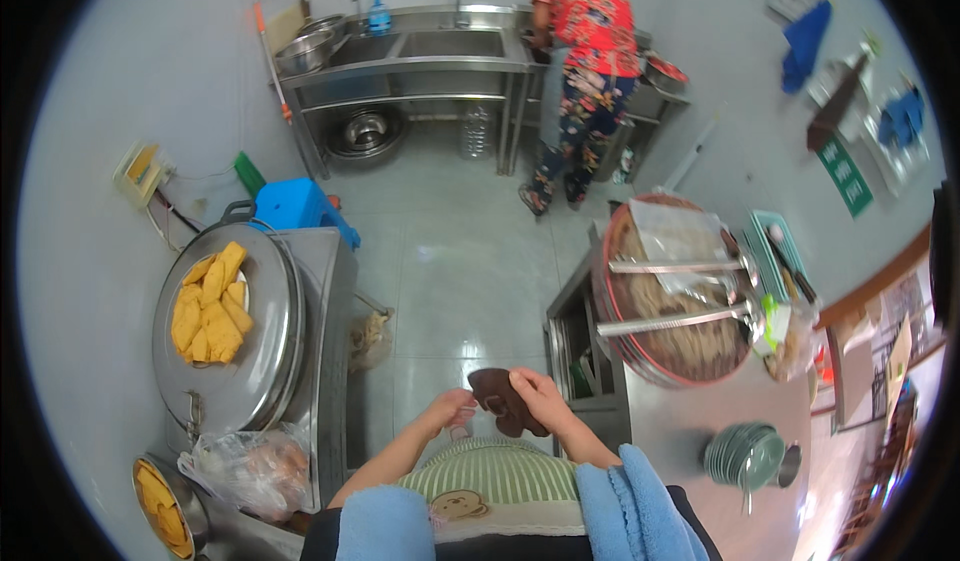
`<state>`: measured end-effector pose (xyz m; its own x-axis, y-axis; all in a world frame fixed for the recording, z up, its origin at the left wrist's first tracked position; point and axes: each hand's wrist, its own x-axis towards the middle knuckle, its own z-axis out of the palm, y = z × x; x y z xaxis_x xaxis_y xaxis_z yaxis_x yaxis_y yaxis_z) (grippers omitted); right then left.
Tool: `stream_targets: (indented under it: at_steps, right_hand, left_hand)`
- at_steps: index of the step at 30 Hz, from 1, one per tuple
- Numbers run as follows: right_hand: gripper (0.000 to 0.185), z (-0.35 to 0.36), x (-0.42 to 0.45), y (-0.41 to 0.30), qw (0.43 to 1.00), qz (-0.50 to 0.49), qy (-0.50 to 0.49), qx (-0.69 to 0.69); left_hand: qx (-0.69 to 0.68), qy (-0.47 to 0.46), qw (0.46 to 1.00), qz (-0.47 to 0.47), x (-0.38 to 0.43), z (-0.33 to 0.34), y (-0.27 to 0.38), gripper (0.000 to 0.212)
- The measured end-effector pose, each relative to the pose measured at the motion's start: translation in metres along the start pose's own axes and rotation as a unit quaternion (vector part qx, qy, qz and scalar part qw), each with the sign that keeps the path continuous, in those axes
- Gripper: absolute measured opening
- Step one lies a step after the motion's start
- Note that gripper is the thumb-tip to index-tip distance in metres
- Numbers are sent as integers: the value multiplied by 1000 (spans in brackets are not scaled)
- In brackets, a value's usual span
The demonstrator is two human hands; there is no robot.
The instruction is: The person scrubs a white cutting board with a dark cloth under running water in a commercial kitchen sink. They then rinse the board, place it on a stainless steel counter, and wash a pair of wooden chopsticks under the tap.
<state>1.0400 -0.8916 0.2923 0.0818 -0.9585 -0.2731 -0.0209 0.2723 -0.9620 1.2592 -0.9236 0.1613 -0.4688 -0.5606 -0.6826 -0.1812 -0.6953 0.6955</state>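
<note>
My right hand [541, 396] grips a dark brown, limp item [504, 403], perhaps a folded cloth, in front of my waist. Beside its left edge is my left hand [450, 409], fingers partly curled and lightly blurred. Whether the left fingertips pinch the brown item cannot be made out. Just below both hands lies the green-striped front of my apron [495, 460], with a bear patch. Light blue sleeve covers [386, 523] wrap my upper arms.
Yellow slabs of food [214, 313] rest on a round metal lid [274, 381] at left. To the right, two metal ladles [675, 328] lie across a red-rimmed round container [622, 355]; green bowls [742, 456] are stacked nearby. A person [585, 51] stands at the far sinks [450, 43]; a blue stool [292, 205] stands left.
</note>
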Motion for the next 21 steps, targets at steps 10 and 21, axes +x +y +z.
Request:
stream_targets:
  at_steps: [10,21]
  right_hand:
    - [43,54,223,-93,885,241,-31,396]
    - [67,47,517,-153,967,47,-232,90]
  left_hand:
    - [-334,-129,917,179,37,-99,191,58]
    - [-251,19,955,155,183,-224,385,55]
